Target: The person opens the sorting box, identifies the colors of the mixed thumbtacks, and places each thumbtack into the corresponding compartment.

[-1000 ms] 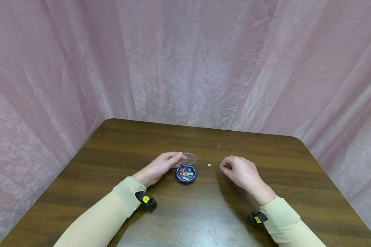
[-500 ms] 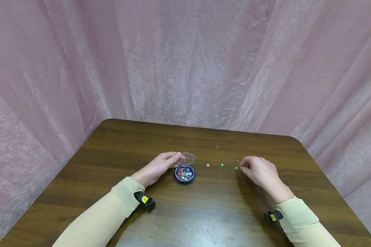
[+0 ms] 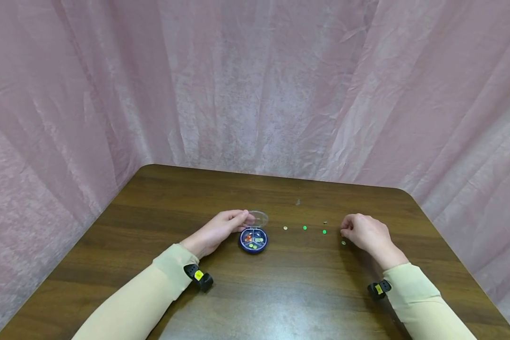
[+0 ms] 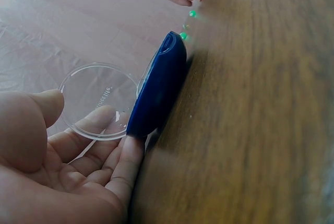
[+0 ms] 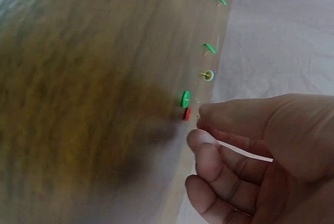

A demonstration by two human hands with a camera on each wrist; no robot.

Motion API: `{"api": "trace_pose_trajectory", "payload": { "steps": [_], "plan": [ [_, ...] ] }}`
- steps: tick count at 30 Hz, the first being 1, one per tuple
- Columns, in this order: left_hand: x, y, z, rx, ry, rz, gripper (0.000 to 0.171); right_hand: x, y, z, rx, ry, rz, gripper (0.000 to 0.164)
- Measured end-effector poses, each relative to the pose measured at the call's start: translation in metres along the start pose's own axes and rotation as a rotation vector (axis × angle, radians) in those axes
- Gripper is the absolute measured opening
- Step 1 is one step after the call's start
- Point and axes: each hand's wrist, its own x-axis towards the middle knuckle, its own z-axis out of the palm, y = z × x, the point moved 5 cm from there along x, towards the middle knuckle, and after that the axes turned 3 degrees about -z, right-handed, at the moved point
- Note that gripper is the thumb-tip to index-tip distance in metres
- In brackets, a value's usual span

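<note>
A small round blue case [image 3: 253, 250] stands on the table with its clear lid [image 3: 260, 218] raised. Red, green and pale thumbtacks lie in its compartments. My left hand [image 3: 216, 230] holds the lid at its left edge; in the left wrist view, the thumb is at the lid's rim and a finger touches the blue base [image 4: 160, 91]. On the right, my right hand [image 3: 367, 233] reaches down to a red thumbtack [image 5: 187, 114], thumb and forefinger slightly apart at its pin. Close beside it lies a green thumbtack [image 5: 185, 99], its pin sticking out sideways.
Between the case and my right hand, a pale thumbtack [image 3: 285, 228], two green ones [image 3: 304, 228] and one tipped on its side [image 3: 325, 222] are spread out. The brown wooden table [image 3: 238, 302] ends at a pink curtain [image 3: 255, 94].
My right hand has moved right along the table, uncovering the green thumbtacks and coming to the red one. My left hand stays at the lid.
</note>
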Motion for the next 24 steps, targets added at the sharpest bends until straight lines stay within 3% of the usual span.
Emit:
{"api": "trace_pose_trajectory", "payload": {
  "steps": [4,13,24],
  "plan": [
    [-0.0004,0.0010,-0.0003,-0.005,0.000,-0.004,0.044,0.0008,0.0015,0.0039,-0.019,-0.036,0.002,0.010],
    [-0.0001,-0.0011,-0.0013,-0.008,-0.001,0.011,0.044,0.0016,-0.0021,0.0077,-0.032,-0.005,-0.034,0.020],
    [-0.0012,0.0000,-0.0007,-0.013,0.000,0.012,0.045,-0.0001,-0.0001,0.0081,-0.031,-0.009,-0.028,0.020]
  ]
}}
